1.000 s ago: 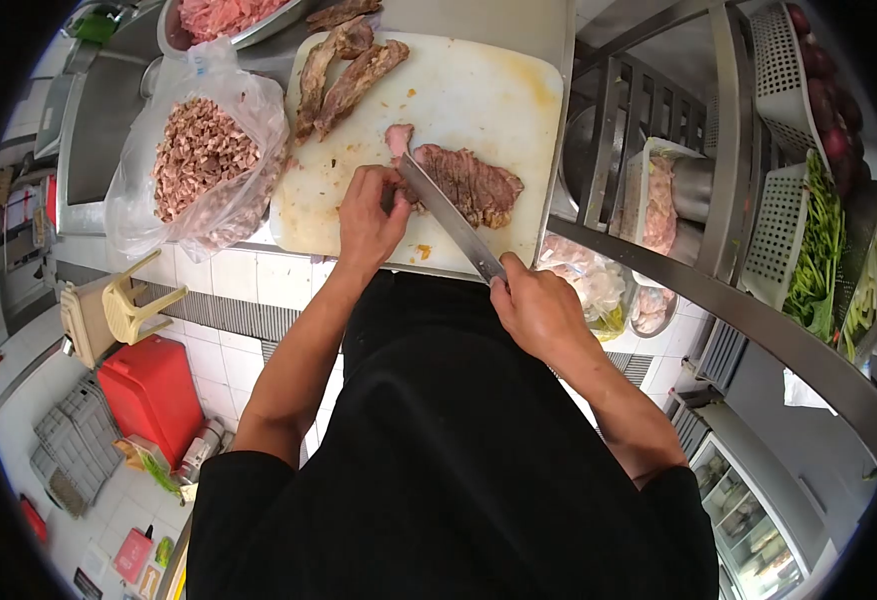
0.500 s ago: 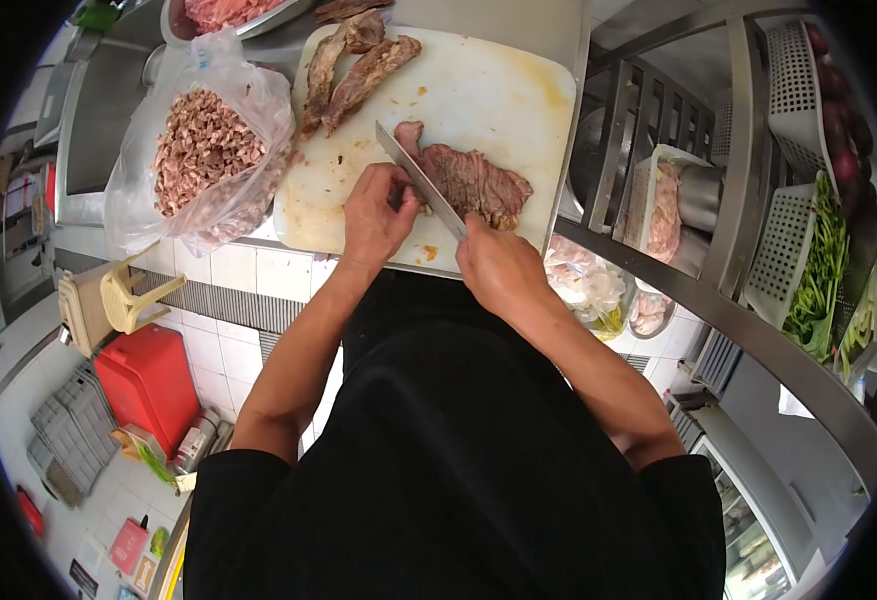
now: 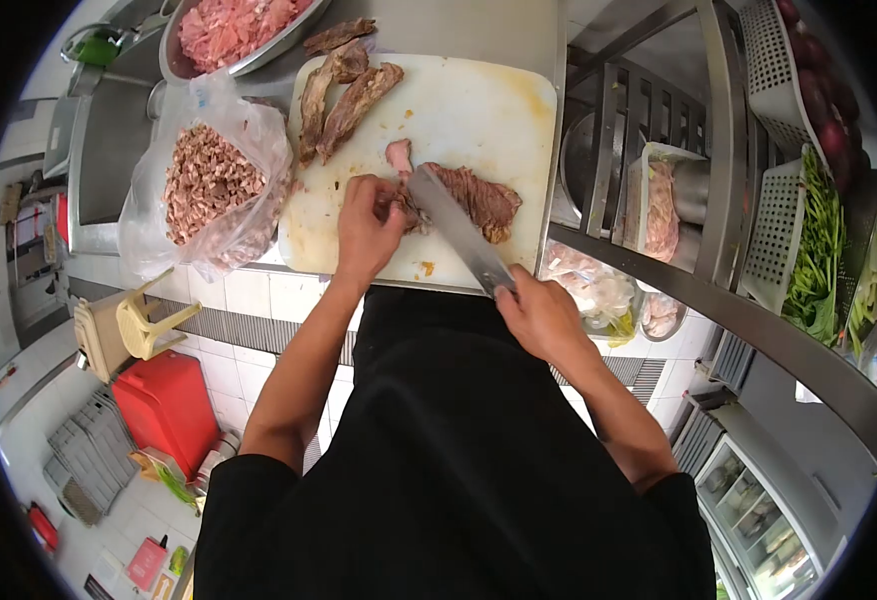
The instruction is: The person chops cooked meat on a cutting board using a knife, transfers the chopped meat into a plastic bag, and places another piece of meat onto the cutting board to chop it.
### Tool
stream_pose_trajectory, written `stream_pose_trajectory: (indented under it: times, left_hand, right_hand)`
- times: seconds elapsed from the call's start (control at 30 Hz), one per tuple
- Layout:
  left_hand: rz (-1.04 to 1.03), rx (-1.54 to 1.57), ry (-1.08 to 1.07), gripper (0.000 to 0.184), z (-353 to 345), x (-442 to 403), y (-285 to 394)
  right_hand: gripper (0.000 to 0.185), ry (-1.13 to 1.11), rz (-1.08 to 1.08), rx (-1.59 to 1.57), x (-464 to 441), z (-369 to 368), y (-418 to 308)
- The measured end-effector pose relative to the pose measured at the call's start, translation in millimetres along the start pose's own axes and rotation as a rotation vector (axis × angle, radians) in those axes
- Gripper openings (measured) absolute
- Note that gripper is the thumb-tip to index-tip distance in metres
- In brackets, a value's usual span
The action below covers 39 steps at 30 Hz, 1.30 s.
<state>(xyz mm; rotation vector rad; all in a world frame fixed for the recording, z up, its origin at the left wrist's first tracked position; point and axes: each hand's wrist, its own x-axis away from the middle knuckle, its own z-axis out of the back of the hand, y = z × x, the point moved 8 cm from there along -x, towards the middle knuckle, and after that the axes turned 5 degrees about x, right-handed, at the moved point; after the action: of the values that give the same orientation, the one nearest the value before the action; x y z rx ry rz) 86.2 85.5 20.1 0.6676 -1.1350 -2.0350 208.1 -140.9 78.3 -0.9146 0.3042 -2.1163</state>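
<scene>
My right hand [image 3: 542,318] is closed round the handle of a wide knife [image 3: 462,230], whose blade slants up and left over the meat. To the right of the blade lies a piece of browned meat [image 3: 484,203] on the white cutting board [image 3: 459,100]. My left hand [image 3: 369,228] has its fingers curled on meat just left of the blade; its fingertips partly hide what they press. A small pink meat piece [image 3: 399,156] lies above the blade's tip. Longer browned meat strips [image 3: 359,108] rest at the board's upper left.
Left of the board stands a clear plastic bag [image 3: 216,185] of diced meat, with a metal bowl [image 3: 304,25] of pink meat behind it. On the right is a metal rack [image 3: 727,150] with baskets of greens [image 3: 819,250]. A red bin [image 3: 169,410] is at lower left.
Since half a second ago, my right hand and the knife have moved down and right, and the blade shows more of its flat side. My left hand stays at the meat. The view has shifted slightly.
</scene>
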Motion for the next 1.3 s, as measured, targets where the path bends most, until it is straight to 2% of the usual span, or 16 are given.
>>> stream_pose_trajectory:
  times: [0.1,0.17,0.23,0.3,0.53,0.6,0.8,0.83,0.9,0.97,1.03,1.07,1.13,1.17,1.23,1.3]
  left_hand:
    - [0.042,0.022,-0.058,0.026,11.3,-28.8,-2.5]
    - [-0.167,-0.077,-0.188,0.031,3.6,-54.0,19.3]
    - [-0.232,-0.183,-0.264,0.035,-2.1,-73.9,20.0]
    - [-0.250,-0.480,-0.481,0.034,-19.6,-82.5,10.9]
    - [-0.262,-0.450,-0.598,0.022,-17.5,-90.8,11.7]
    - [-0.127,-0.262,-0.653,0.014,-13.3,-91.8,16.0]
    - [-0.070,-0.263,-0.829,0.015,-23.7,-89.6,36.0]
    - [-0.070,-0.263,-0.829,0.015,-28.0,-86.7,33.4]
    - [-0.254,-0.339,-0.822,0.016,-39.4,-77.6,40.8]
    - [-0.214,-0.320,-0.789,0.021,-36.7,-72.2,41.9]
    - [-0.012,-0.149,-0.564,0.037,-19.4,-77.5,30.6]
    - [-0.013,-0.149,-0.564,0.037,-25.2,-69.7,21.8]
    - [-0.438,-0.227,-0.329,0.059,-34.5,-45.3,27.9]
    - [-0.436,-0.229,-0.327,0.059,-44.6,-28.5,27.2]
    - [-0.431,-0.266,-0.367,0.077,-65.4,5.0,34.0]
    - [-0.413,-0.337,-0.339,0.077,-65.6,10.1,39.8]
  right_hand:
    - [0.031,0.120,-0.113,-0.154,13.0,14.5,28.6]
    - [0.034,0.211,-0.134,-0.210,12.3,11.2,50.7]
    - [0.036,0.266,-0.186,-0.366,11.7,13.8,62.1]
    - [0.039,0.239,-0.211,-0.414,14.0,16.0,64.4]
    - [0.045,0.231,-0.251,-0.394,21.5,2.4,84.3]
    - [0.046,0.253,-0.246,-0.409,23.3,-0.9,89.0]
    - [0.046,0.240,-0.247,-0.428,24.9,-1.3,92.8]
    - [0.045,0.258,-0.241,-0.422,24.3,-2.3,95.0]
    - [0.044,0.280,-0.235,-0.415,25.1,0.8,95.1]
    - [0.040,0.290,-0.254,-0.440,29.5,6.3,94.2]
    - [0.038,0.304,-0.266,-0.465,31.8,5.8,99.1]
    - [0.035,0.313,-0.270,-0.488,31.9,5.9,101.2]
    - [0.034,0.318,-0.277,-0.509,32.3,5.4,104.1]
    - [0.032,0.323,-0.287,-0.530,32.4,5.0,105.2]
    - [0.032,0.318,-0.286,-0.525,30.2,5.1,104.9]
    - [0.031,0.316,-0.294,-0.522,30.1,5.2,105.3]
